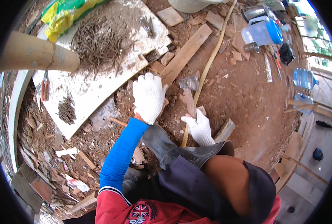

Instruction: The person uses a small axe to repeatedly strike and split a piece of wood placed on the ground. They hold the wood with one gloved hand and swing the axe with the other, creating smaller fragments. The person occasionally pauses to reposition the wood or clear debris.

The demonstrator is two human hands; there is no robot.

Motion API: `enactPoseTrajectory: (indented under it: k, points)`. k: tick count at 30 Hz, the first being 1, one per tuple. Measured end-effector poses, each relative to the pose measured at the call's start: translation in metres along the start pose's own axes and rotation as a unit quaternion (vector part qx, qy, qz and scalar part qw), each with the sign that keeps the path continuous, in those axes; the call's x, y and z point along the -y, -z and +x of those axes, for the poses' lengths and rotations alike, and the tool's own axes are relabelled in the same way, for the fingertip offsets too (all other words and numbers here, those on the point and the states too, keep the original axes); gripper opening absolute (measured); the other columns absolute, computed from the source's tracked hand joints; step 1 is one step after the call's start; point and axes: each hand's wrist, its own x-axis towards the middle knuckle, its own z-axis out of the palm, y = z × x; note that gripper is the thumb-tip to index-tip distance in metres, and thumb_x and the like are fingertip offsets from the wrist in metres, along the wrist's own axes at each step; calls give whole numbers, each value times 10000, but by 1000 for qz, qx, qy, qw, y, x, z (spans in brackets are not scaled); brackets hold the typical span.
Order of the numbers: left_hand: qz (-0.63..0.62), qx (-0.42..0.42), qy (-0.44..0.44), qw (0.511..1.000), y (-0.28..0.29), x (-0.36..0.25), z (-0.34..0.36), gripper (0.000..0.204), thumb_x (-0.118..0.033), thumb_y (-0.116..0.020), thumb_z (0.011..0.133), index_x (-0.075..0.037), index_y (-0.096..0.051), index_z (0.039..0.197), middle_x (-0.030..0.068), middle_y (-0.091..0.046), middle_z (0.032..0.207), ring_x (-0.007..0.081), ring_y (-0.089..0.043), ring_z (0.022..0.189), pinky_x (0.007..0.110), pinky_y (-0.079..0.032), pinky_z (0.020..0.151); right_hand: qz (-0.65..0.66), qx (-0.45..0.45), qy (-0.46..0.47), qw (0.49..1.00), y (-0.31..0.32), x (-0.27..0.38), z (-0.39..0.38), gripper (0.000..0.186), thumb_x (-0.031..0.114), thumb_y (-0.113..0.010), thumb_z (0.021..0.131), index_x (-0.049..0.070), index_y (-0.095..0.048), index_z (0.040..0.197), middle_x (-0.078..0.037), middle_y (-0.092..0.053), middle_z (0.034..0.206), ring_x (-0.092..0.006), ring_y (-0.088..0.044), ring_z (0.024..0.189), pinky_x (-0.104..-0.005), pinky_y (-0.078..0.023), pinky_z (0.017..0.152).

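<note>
My left hand (149, 98), in a white knit glove, is closed at the near end of a long wooden plank (188, 52) that lies slanting on the dirt. Its fingertips are partly hidden, so anything small between them cannot be made out. In my right hand (200, 130), also gloved, is the wooden handle of a hammer (188, 100). The hammer's wide grey metal head (189, 82) is just right of the plank's near end, over a pale yellow pole (212, 59) on the ground.
A white board (95, 93) at the left bears a heap of rusty nails (95, 46), a smaller nail pile (66, 109) and orange-handled pliers (44, 89). A thick round post (39, 52) juts in above it. A blue-lidded plastic jug (261, 33) and water bottles (304, 78) are at the right.
</note>
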Motion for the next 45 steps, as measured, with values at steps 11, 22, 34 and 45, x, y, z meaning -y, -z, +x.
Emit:
enactPoseTrajectory:
  k: [11, 22, 34, 45]
  points:
    - [-231, -233, -64, 942, 143, -65, 199, 407, -426, -834, 916, -35, -778, 1014, 225, -764, 1040, 414, -740, 974, 536, -579, 808, 39, 57, -27, 997, -11, 3, -4, 568, 380, -825, 997, 31, -681, 1422, -92, -794, 1022, -165, -745, 838, -351, -595, 810]
    - [-481, 288, -155, 814, 254, -50, 38, 436, -420, -753, 955, 14, -787, 967, 239, -734, 934, 422, -744, 908, 511, -601, 830, 63, 88, -50, 993, -30, -33, 14, 324, 172, -789, 1011, 59, -667, 1289, -12, -674, 879, -117, -635, 731, -278, -518, 644]
    - [-493, 234, -150, 825, 256, -27, 16, 358, -339, -774, 947, 9, -785, 1028, 203, -723, 950, 349, -724, 904, 461, -573, 822, 26, 113, -89, 989, -34, 14, 25, 302, 154, -805, 1009, 53, -646, 1245, -10, -631, 859, -119, -581, 693, -294, -469, 612]
    - [-210, 1, 137, 968, 117, 100, 58, 309, -285, -734, 1022, 8, -787, 1104, 168, -704, 964, 292, -696, 884, 431, -547, 807, -20, 75, -58, 995, -27, 32, 9, 570, 215, -862, 976, 35, -642, 1471, -81, -792, 1079, -142, -729, 880, -310, -589, 786]
